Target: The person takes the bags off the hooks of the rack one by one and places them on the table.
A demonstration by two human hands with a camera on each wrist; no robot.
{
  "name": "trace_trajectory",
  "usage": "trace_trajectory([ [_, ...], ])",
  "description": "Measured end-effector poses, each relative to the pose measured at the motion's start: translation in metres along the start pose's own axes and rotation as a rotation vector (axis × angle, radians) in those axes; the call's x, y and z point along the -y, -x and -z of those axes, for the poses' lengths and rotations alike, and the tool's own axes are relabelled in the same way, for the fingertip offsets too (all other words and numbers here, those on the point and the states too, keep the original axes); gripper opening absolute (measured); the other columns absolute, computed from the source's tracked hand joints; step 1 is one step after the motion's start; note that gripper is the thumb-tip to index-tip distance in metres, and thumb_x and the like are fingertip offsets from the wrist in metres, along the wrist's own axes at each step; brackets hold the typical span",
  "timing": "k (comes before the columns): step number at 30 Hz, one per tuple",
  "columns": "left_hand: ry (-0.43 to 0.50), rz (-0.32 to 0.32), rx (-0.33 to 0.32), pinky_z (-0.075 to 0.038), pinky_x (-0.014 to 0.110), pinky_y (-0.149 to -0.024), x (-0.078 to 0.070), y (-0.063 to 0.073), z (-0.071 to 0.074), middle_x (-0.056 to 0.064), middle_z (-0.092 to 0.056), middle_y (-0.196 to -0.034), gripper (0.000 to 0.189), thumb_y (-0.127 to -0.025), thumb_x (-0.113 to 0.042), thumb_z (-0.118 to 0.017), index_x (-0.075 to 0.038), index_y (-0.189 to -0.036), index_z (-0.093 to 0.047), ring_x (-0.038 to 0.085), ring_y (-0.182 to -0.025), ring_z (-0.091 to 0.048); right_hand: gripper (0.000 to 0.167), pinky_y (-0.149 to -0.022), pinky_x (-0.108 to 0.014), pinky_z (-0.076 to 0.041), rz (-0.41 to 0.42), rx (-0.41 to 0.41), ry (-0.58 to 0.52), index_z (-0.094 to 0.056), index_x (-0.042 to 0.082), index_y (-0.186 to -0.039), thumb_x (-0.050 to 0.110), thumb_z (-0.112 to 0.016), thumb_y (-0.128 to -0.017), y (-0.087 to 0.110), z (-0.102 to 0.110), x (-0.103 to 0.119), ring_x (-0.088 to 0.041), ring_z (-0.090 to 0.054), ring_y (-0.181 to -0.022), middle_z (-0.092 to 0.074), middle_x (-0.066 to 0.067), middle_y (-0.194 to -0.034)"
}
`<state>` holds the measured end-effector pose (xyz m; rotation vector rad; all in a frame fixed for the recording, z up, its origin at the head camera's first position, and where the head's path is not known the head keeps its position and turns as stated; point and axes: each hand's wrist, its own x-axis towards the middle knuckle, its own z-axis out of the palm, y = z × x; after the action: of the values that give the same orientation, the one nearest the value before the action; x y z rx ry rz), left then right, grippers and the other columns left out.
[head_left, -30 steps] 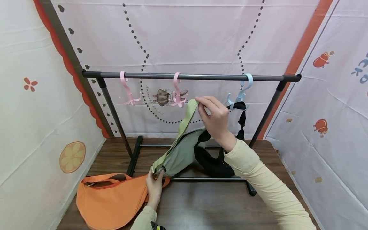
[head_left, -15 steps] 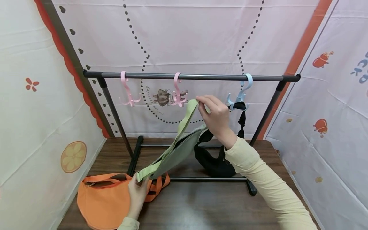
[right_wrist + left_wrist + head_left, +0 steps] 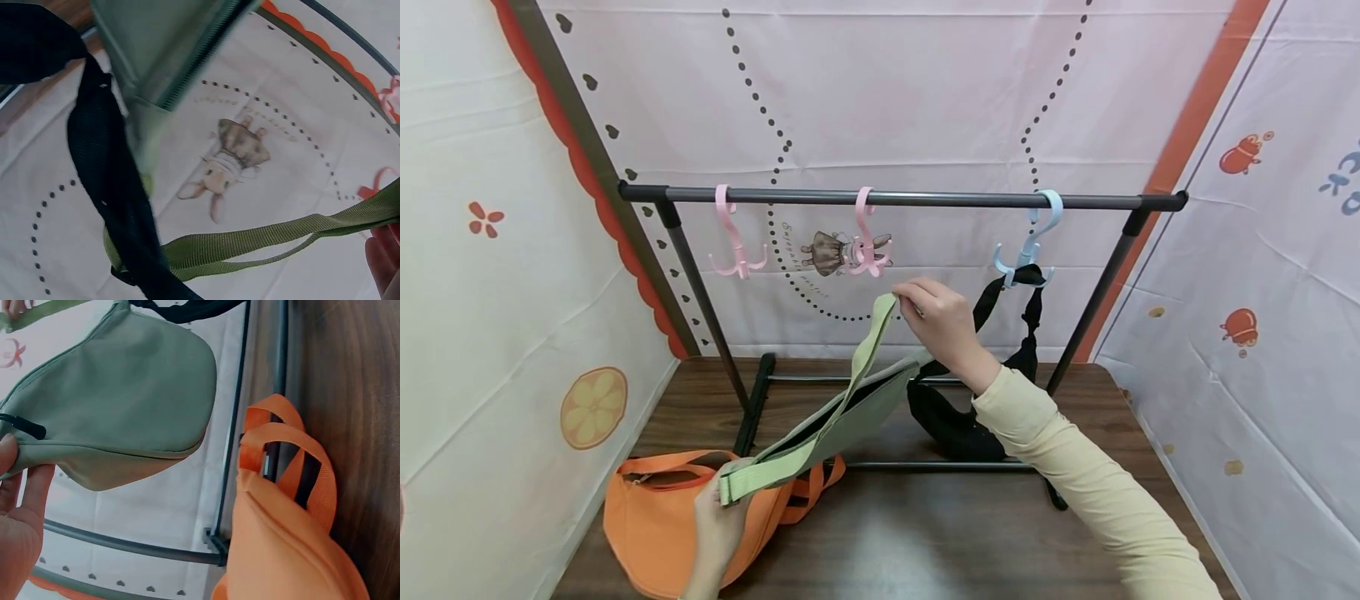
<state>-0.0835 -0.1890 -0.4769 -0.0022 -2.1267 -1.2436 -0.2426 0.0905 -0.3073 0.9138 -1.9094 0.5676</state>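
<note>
Sage-green smooth crescent bag [image 3: 868,408]: held aloft between both hands, tilted, its left end now drawn further left.
Ribbed pale-green webbing strap [image 3: 867,354]: arched, its peak now lower, so farther below the middle pink plastic hook [image 3: 866,242].
Left hand [image 3: 718,517]: pinching the bag's end.
Right hand [image 3: 942,329]: fingertips pinching the strap.

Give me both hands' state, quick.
Left hand: closed, holding one end of the green bag.
Right hand: closed, pinching the bag's green strap.
</note>
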Motion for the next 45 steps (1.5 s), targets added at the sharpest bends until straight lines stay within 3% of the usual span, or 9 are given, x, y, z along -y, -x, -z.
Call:
trace_trajectory([
  [8,-0.014,0.016,0.005,-0.044,0.006,-0.064,0.000,-0.001,0.007,-0.021,-0.059,-0.087,0.029,-0.069,0.016,-0.068,-0.003,-0.091,-0.067,-0.013,-0.077,-0.054,0.012,-0.059,-0.027,-0.051,-0.044,0.095,0.050,-0.069,0.006,-0.087,0.001,-0.059,-0.084,0.018,-0.026,-0.008,-0.015,-0.062,-0.070,-0.066,-0.004,-0.082],
  [15,0.008,-0.024,0.021,-0.043,0.006,-0.067,-0.001,0.002,0.005,-0.015,-0.062,-0.090,0.027,-0.071,0.017,-0.065,0.000,-0.092,-0.066,-0.013,-0.082,-0.054,0.013,-0.052,-0.026,-0.048,-0.081,0.198,0.044,-0.070,0.008,-0.091,0.004,-0.060,-0.084,0.039,-0.050,-0.008,-0.014,-0.061,-0.064,-0.067,-0.003,-0.082],
  [23,-0.003,0.023,0.022,-0.043,0.006,-0.068,0.002,0.003,0.004,-0.022,-0.058,-0.091,0.024,-0.076,0.013,-0.063,-0.001,-0.095,-0.066,-0.010,-0.081,-0.055,0.018,-0.042,-0.024,-0.035,-0.159,0.338,0.074,-0.070,0.010,-0.097,0.003,-0.058,-0.085,0.052,-0.068,-0.005,-0.012,-0.055,-0.053,-0.068,-0.004,-0.082],
  [26,-0.029,0.057,0.011,-0.043,0.007,-0.066,0.004,0.004,0.004,-0.025,-0.056,-0.090,0.022,-0.077,0.012,-0.063,0.000,-0.096,-0.067,-0.011,-0.077,-0.054,0.021,-0.049,-0.025,-0.044,-0.156,0.367,0.064,-0.070,0.009,-0.100,0.002,-0.058,-0.085,0.055,-0.069,-0.002,-0.014,-0.061,-0.066,-0.068,-0.006,-0.091],
  [29,-0.038,0.108,0.000,-0.042,0.009,-0.061,0.005,0.005,0.004,-0.024,-0.056,-0.086,0.021,-0.077,0.011,-0.064,0.000,-0.095,-0.066,-0.010,-0.071,-0.052,0.021,-0.076,-0.033,-0.051,-0.118,0.339,0.049,-0.069,0.007,-0.103,0.002,-0.059,-0.085,0.058,-0.068,0.000,-0.020,-0.062,-0.093,-0.066,-0.008,-0.104],
  [32,-0.050,0.136,-0.014,-0.042,0.008,-0.060,0.006,0.005,0.004,-0.025,-0.055,-0.084,0.021,-0.076,0.009,-0.065,0.000,-0.095,-0.066,-0.011,-0.070,-0.051,0.022,-0.095,-0.041,-0.042,-0.097,0.284,0.013,-0.068,0.005,-0.105,0.001,-0.061,-0.084,0.064,-0.064,0.001,-0.022,-0.056,-0.109,-0.064,-0.009,-0.109],
  [36,-0.044,0.140,-0.035,-0.043,0.008,-0.062,0.007,0.004,0.006,-0.026,-0.054,-0.084,0.022,-0.075,0.011,-0.065,0.002,-0.095,-0.066,-0.012,-0.072,-0.052,0.025,-0.095,-0.039,-0.042,-0.126,0.192,-0.057,-0.067,0.003,-0.106,-0.002,-0.061,-0.082,0.079,-0.057,0.005,-0.023,-0.056,-0.109,-0.063,-0.010,-0.111],
  [42,-0.042,0.250,-0.040,-0.039,0.010,-0.057,0.005,0.002,0.011,-0.024,-0.054,-0.077,0.020,-0.078,0.008,-0.064,-0.001,-0.097,-0.065,-0.007,-0.063,-0.048,0.030,-0.070,-0.030,-0.050,-0.290,0.085,-0.177,-0.064,0.005,-0.110,-0.004,-0.058,-0.081,0.116,-0.048,0.017,-0.018,-0.059,-0.096,-0.061,-0.009,-0.112],
  [45,-0.040,0.252,-0.053,-0.037,0.012,-0.055,0.006,0.001,0.014,-0.021,-0.055,-0.074,0.019,-0.078,0.008,-0.064,-0.001,-0.095,-0.065,-0.003,-0.059,-0.046,0.033,-0.074,-0.035,-0.049,-0.359,0.050,-0.223,-0.062,0.005,-0.112,-0.004,-0.060,-0.080,0.134,-0.046,0.022,-0.021,-0.056,-0.099,-0.060,-0.009,-0.111],
])
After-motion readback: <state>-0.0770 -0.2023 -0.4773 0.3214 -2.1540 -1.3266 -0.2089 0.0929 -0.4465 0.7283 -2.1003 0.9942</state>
